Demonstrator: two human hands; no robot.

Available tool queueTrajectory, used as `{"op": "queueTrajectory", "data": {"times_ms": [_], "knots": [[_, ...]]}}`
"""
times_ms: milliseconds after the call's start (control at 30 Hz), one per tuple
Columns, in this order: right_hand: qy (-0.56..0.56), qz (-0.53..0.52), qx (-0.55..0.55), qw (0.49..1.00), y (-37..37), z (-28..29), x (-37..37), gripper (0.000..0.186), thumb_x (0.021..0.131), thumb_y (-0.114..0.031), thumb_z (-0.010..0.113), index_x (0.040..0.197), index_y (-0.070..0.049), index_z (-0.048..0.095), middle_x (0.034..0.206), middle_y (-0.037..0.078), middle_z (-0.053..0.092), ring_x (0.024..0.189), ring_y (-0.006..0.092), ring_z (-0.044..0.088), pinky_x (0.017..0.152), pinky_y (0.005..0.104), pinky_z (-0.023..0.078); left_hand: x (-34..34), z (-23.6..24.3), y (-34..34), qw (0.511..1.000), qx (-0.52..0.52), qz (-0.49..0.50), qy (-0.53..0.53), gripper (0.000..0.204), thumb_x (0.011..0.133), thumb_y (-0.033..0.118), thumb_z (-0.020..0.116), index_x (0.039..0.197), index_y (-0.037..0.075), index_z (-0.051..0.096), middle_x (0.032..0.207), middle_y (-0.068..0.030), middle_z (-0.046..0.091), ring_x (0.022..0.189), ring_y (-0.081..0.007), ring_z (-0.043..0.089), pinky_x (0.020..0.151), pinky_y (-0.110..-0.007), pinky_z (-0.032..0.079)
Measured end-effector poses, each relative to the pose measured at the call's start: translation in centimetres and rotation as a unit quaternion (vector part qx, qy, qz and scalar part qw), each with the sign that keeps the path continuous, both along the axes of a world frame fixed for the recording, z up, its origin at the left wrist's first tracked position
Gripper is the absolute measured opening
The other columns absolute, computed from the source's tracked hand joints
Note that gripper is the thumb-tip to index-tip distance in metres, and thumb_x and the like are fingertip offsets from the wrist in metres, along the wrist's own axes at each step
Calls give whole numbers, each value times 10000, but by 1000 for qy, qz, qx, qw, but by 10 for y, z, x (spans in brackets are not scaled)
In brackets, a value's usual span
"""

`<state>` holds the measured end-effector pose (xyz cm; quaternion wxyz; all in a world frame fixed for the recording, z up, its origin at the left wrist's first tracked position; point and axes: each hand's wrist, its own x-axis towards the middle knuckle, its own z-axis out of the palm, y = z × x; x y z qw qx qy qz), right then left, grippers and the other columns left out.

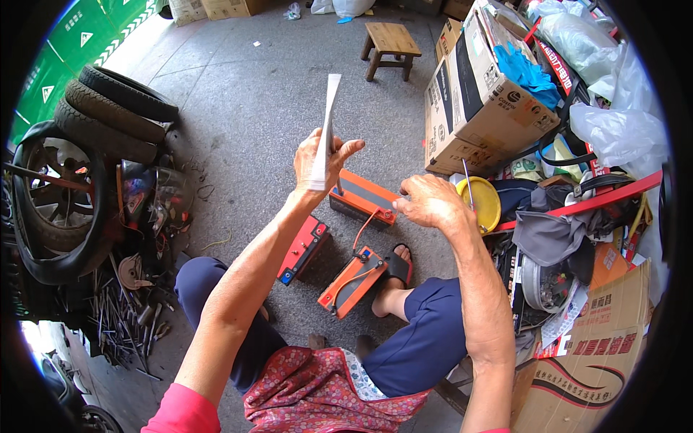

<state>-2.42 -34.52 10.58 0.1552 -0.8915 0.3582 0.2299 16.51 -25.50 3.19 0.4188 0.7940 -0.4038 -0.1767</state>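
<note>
In my left hand (315,151) is an upright white strip (328,108), folded paper by its look, held above the batteries. My right hand (429,198) hovers by the far end of an orange-and-black battery (350,187), thumb and fingers loosely bent and apart, with nothing visible between them. A cable runs from that battery down to a second orange battery (359,278) near my right foot. A red battery (294,250) with a black edge sits at the left, partly behind my left forearm. A yellow round lid (485,209) with a metal rod across it lies right of my right hand.
Stacked tyres (119,108), a wheel (58,195) and loose tools (137,332) lie at the left. A wooden stool (390,43) stands at the back. Cardboard boxes (462,123), plastic bags, a red bar (606,191) and mixed clutter crowd the right side.
</note>
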Motion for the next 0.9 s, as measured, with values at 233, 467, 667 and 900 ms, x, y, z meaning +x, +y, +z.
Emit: {"op": "queueTrajectory", "data": {"times_ms": [233, 467, 667, 900], "knots": [[-3, 0, 16, 1000, 2, 6, 2, 426, 904, -388, 603, 1165, -61, 684, 1187, 172, 660, 1171, 329, 591, 996, 437, 457, 20, -12, -2, 966, -94, -91, 223, 151, 929, 127, 667, 1028, 15, 683, 855, -46, 693, 843, -112, 668, 700, -271, 571], [-5, 7, 18, 1000, 0, 1, 1, 435, 901, -384, 604, 1171, -51, 683, 1171, 179, 665, 1166, 328, 594, 993, 432, 461, 24, -25, -4, 974, -118, -55, 185, 63, 885, 36, 669, 943, 11, 671, 803, -37, 684, 782, -100, 653, 676, -278, 555], [-9, 32, 7, 999, 1, -12, 2, 392, 895, -362, 618, 1104, -41, 701, 1123, 200, 683, 1121, 343, 626, 966, 448, 484, 25, -26, 2, 975, -160, 58, 146, 49, 818, 30, 736, 848, 5, 706, 721, -45, 695, 654, -92, 640, 595, -271, 535], [32, 122, -43, 991, -12, -110, 37, 278, 872, -224, 637, 1021, -3, 719, 1062, 228, 696, 1035, 359, 677, 900, 471, 534, 35, -22, 15, 948, -165, 158, 223, 66, 842, 42, 730, 871, -12, 704, 767, -59, 692, 680, -119, 662, 624, -272, 595]]}}
